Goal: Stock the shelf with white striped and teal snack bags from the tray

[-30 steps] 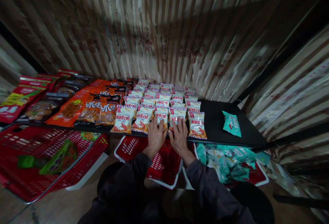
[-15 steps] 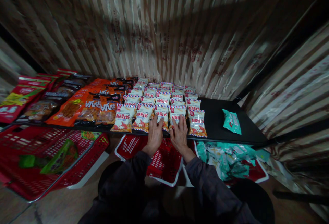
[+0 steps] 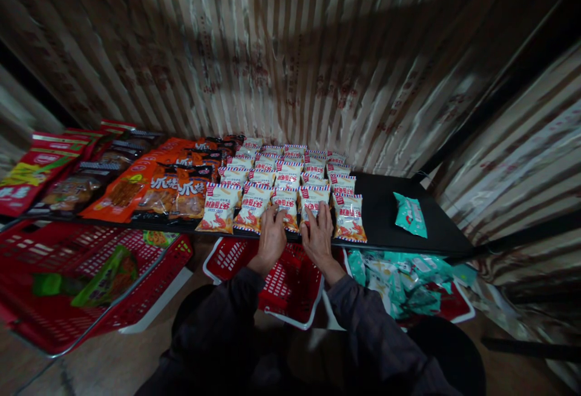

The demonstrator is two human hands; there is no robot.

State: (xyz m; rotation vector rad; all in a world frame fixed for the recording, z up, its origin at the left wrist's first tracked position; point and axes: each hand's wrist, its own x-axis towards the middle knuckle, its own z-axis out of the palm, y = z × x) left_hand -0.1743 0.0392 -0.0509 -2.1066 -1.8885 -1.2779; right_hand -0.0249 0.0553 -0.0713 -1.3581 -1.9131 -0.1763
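Small white snack bags [image 3: 218, 207] with red lettering and striped top edges lie in several rows on a black shelf [image 3: 379, 220]. My left hand [image 3: 273, 235] is at the front row. Its extended fingertips touch the packs around the third snack bag [image 3: 287, 202] from the left. Beside it, my right hand [image 3: 319, 238] rests its spread fingers on the lower front of the fourth snack bag [image 3: 315, 195], partly hiding it. Both hands look open, with no pack lifted. The last front snack bag [image 3: 349, 217] lies just right of my right hand.
One turquoise pack [image 3: 410, 215] lies at the shelf's right. Orange packs [image 3: 122, 193] and red packs [image 3: 39, 169] fill the left. Below are a red basket [image 3: 299, 308] with a pale rim, turquoise packs [image 3: 408, 281] in another, and a red basket [image 3: 149, 284] holding green packs.
My left hand has shifted slightly left along the front row. My right hand stays on the fourth bag, with its fingers barely moved. The bags keep almost the same places.
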